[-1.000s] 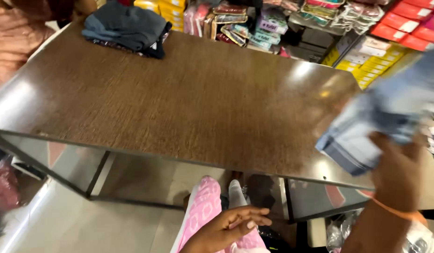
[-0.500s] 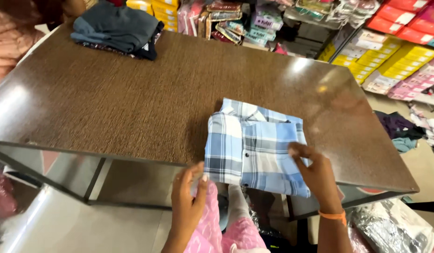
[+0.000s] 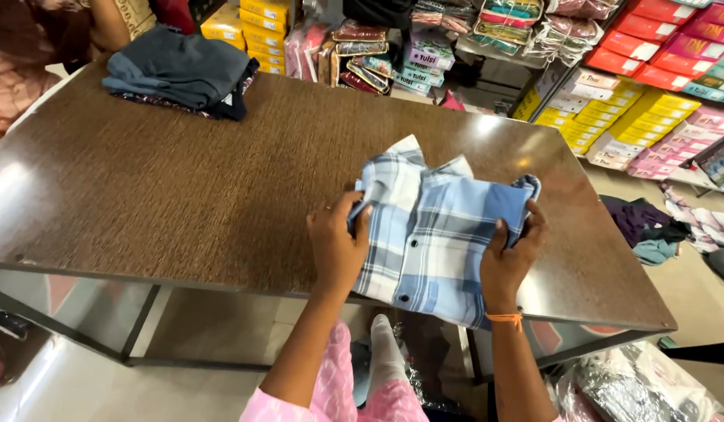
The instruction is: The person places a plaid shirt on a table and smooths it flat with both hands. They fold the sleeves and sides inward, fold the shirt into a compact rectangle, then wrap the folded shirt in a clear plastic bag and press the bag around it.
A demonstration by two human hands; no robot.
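Hands at either side of a folded blue-and-white checked shirt [image 3: 436, 234], which is lying on the near part of the brown counter [image 3: 182, 187] with its lower edge overhanging the front: we are pinching the shirt's left edge with the fingers of our left hand [image 3: 337, 246] curled shut around the cloth. Our right hand [image 3: 506, 258] is gripping the right edge likewise, seemingly keeping the fold taut and square, while a pile of dark folded clothes [image 3: 182, 72] is resting at the far left corner, well apart.
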